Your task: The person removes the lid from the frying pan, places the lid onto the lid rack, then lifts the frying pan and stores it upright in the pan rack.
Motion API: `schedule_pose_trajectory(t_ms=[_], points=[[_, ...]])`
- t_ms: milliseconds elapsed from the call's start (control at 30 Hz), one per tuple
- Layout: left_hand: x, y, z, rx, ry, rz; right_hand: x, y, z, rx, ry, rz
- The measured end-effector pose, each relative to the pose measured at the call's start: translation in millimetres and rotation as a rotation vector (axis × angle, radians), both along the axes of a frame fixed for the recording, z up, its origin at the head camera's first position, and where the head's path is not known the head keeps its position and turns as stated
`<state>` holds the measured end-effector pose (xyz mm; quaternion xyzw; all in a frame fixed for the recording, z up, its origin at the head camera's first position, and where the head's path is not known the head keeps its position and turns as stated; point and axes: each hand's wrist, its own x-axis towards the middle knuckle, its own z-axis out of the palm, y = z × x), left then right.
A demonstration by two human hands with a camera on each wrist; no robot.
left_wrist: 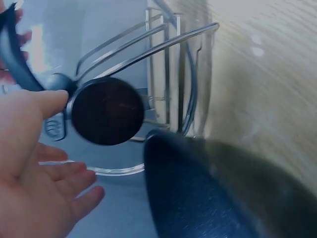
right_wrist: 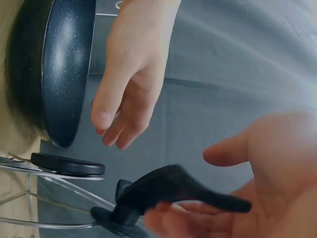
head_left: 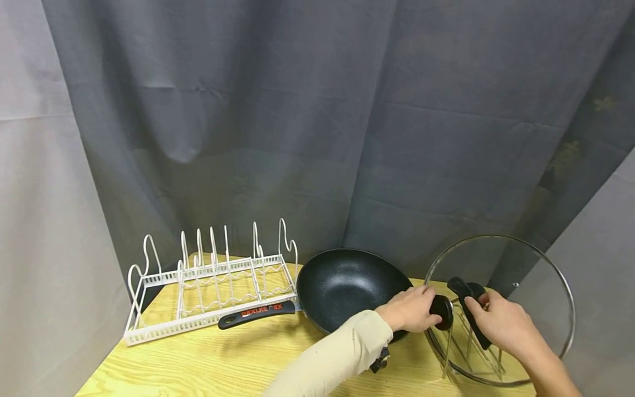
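A large glass lid (head_left: pixel 526 281) with a metal rim stands upright in a gold wire stand (head_left: pixel 448 353) at the right. Its black handle (right_wrist: pixel 168 191) sticks out towards my right hand (head_left: pixel 506 325). In the right wrist view the fingers of that hand lie along the handle, while its thumb is clear of it. My left hand (head_left: pixel 409 310) is beside a black round disc (left_wrist: pixel 107 111) at the stand, its fingers spread apart in the left wrist view. Whether the left thumb touches the disc or the lid's knob, I cannot tell.
A black wok (head_left: pixel 342 286) sits mid-table, partly behind the left arm, its handle (head_left: pixel 258 314) pointing left. At the left stands a white wire rack (head_left: pixel 198 322) with upright dividers. Grey curtains (head_left: pixel 238 138) enclose the wooden table (head_left: pixel 238 364).
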<state>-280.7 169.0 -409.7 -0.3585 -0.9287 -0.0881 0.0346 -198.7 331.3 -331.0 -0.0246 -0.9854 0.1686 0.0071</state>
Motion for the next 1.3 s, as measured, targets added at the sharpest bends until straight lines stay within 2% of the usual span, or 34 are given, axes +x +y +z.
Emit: schedule_pose_trajectory(t_ms=[200, 467, 567, 667, 867, 1067, 1200, 1300], points=[[3.6, -26.6, 18.9, -0.046, 0.004, -0.017, 9.3, -10, 0.7, 0.035, 0.206, 0.033], [10.6, -71.9, 45.6, -0.074, -0.013, -0.062, 24.3, -35, -2.2, 0.016, 0.395, 0.077], [13.5, -90.2, 49.0, -0.080, -0.031, -0.063, 29.3, -45, -8.6, 0.002, 0.490, 0.124], [16.9, -108.5, 47.8, -0.092, -0.047, -0.054, 34.7, -56, -15.4, -0.003, 0.544, 0.155], [20.5, -146.3, 40.3, -0.094, -0.031, -0.032, 40.0, -73, -31.2, 0.000, 0.478, 0.168], [20.6, -189.0, 27.5, -0.057, 0.016, -0.016, 37.4, -83, -58.6, 0.008, 0.426, 0.172], [20.0, -217.3, 17.6, -0.014, -0.003, 0.020, 33.1, -87, -76.8, 0.015, 0.367, 0.160], [20.2, -236.5, 8.6, 0.010, -0.019, 0.043, 28.9, -90, -87.3, 0.014, 0.291, 0.134]])
